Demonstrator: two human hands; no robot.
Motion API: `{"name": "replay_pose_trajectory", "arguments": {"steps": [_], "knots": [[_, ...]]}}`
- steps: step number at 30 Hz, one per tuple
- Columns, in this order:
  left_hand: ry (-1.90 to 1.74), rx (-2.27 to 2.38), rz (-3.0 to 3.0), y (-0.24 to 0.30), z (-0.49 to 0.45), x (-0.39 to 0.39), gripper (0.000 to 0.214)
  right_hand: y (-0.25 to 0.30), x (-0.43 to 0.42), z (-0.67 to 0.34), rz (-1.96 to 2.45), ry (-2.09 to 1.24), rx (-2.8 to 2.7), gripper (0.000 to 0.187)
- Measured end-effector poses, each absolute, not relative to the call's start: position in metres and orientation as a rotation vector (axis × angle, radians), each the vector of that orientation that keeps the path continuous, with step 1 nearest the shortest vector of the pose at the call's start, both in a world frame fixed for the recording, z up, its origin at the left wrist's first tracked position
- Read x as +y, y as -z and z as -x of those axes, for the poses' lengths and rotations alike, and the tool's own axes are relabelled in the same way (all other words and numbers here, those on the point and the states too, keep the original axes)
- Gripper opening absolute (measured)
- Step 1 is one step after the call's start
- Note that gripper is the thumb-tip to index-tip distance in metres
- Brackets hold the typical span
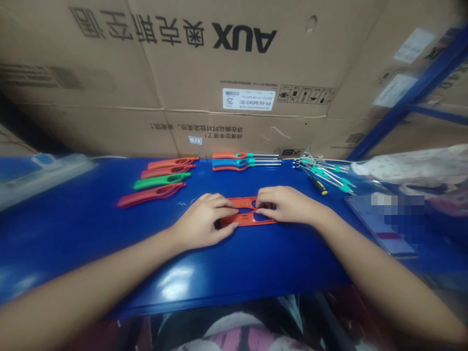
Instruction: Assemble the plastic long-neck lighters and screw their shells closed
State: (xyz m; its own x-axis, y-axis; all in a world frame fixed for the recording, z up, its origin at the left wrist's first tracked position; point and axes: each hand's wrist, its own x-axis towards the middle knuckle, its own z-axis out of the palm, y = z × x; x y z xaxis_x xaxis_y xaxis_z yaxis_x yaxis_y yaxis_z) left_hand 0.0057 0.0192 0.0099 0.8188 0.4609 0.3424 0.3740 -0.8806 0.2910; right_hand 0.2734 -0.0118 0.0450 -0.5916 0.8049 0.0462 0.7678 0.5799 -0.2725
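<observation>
The orange plastic lighter casing halves [246, 219] lay side by side on the blue tabletop [278, 265], between the two hands. The left hand's [208, 222] thumb and forefinger stood apart at their left end; the right hand's [280, 204] thumb and forefinger nearly met at the other, whether gripping could not be told. The casing looked light, stiff and slick, best held by its long edges, its thin rims likely fragile.

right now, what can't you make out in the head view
Head view: left ends of the orange plastic shells, hidden by the left hand
Head view: part of the phone-like device, behind pixelation
Head view: small pale bits, too small and blurred to identify
Head view: patterned cloth, cut off by the right picture edge
</observation>
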Motion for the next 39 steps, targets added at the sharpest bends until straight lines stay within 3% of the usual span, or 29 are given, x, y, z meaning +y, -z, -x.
{"name": "replay_pose_trajectory", "arguments": {"steps": [16, 24, 29, 33, 39], "knots": [[-0.63, 0.594, -2.804, -0.012, -0.006, 0.018, 0.021, -0.044, -0.012, -0.268, 1.369, -0.305, -2.648, 0.01], [-0.534, 0.599, -2.832, -0.01, -0.005, 0.017, 0.047, -0.044, -0.012, -0.273, 1.341, -0.219, -2.571, 0.016], [-0.469, 0.62, -2.845, -0.008, -0.005, 0.018, 0.043, -0.056, 0.001, -0.309, 1.942, 0.123, -2.04, 0.026], [-0.47, 0.611, -2.85, -0.008, -0.006, 0.019, 0.04, -0.063, 0.012, -0.36, 2.441, 0.172, -1.584, 0.061], [-0.492, 0.6, -2.857, -0.008, -0.006, 0.018, 0.038, -0.054, 0.019, -0.409, 2.848, 0.057, -1.357, 0.038]]}}
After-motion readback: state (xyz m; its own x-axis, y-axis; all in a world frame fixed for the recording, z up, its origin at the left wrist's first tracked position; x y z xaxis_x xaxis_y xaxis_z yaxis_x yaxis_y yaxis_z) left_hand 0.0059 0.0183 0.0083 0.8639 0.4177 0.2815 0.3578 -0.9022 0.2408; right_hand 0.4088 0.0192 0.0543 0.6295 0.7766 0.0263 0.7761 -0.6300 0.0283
